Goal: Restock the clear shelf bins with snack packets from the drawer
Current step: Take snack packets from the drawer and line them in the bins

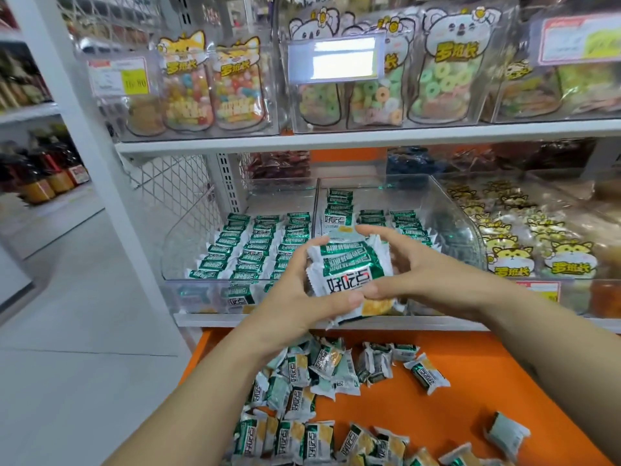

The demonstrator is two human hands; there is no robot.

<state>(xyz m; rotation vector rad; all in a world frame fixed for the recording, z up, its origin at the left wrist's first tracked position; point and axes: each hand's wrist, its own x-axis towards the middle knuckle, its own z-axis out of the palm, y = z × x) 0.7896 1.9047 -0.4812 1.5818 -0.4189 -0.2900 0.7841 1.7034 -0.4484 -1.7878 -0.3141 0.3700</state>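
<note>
just in front of the clear bin (188, 253), above the open drawer (470, 381), both hands clasp one stack of snack packets (349, 267): the left hand (295, 294) has its fingers (336, 302) curled round the left end, and the right hand (413, 274) arches over the top and right end. the stack's long axis runs hand to hand, parallel to the bin's front wall, near its divider (316, 203). judgement: the bin's left compartment looks full; the right shows room, nearer the right hand, with the front wall to clear.
</note>
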